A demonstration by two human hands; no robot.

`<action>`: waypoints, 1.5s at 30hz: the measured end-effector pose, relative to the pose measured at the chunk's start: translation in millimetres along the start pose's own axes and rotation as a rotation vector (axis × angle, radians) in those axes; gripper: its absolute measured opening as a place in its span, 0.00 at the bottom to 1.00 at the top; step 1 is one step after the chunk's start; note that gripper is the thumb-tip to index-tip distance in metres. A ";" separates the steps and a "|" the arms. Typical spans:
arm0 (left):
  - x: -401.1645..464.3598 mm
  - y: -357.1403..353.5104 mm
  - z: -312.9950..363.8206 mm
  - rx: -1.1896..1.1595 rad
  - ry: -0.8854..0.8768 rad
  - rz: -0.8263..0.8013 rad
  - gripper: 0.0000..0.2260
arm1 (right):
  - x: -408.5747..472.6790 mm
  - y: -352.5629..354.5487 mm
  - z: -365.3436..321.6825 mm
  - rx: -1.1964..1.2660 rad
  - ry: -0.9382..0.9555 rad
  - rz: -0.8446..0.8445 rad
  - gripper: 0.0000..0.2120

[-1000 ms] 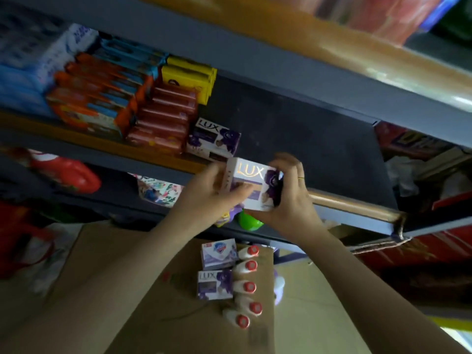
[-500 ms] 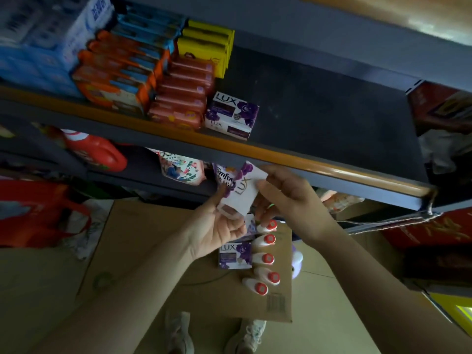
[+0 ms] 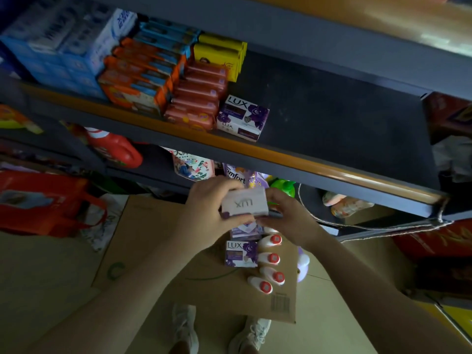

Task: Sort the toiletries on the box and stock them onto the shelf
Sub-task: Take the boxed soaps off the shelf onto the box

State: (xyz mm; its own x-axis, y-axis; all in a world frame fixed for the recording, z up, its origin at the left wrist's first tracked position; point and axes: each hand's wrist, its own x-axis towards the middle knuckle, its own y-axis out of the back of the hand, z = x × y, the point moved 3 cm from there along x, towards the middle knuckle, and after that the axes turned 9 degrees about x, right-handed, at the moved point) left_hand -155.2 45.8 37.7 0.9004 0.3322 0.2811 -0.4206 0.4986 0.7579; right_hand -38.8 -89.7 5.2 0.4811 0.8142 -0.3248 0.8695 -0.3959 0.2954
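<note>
Nearest: cardboard box (image 3: 158, 251) w/ 1 Lux pack (image 3: 241, 253) + white bottles (image 3: 268, 261) in a row, unsorted stock. Above it, both hands pinch a Lux soap box (image 3: 244, 205), left hand (image 3: 207, 215) and right hand (image 3: 288, 218) on opposite ends, logo upside down, prob reorienting. Far: shelf (image 3: 332, 123) has shelved Lux (image 3: 242, 117) beside the red packs, free space to its right.

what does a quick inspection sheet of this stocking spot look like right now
surface: cardboard box on the floor, serving as the sorting top
job's things: Lux soap box held over the carton, print upside down; Lux stack on the shelf; another Lux box and four red-capped bottles on the carton
clutter: red bag at left
grippers: left hand and right hand both grip the held box
cables: nothing seen
surroundings: red jug and Comfort pouch on the lower shelf
</note>
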 end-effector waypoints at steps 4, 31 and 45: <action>-12.0 -2.5 2.6 0.255 -0.181 0.099 0.21 | 9.4 -12.6 1.7 -0.032 0.120 0.072 0.21; -40.1 8.9 -102.4 -0.656 1.055 -0.289 0.09 | 147.0 30.5 -79.7 -0.765 -0.076 0.448 0.40; -80.7 -105.8 -107.4 -0.594 1.087 -0.678 0.09 | -8.8 13.9 -50.0 -0.177 0.117 0.786 0.35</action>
State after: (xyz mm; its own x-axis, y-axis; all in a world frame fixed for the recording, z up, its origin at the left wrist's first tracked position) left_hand -195.3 52.1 -128.4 0.5247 0.2019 -0.8270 -0.1757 0.9762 0.1268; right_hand -36.5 -81.1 57.1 0.9202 0.3692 0.1302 0.2470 -0.8055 0.5386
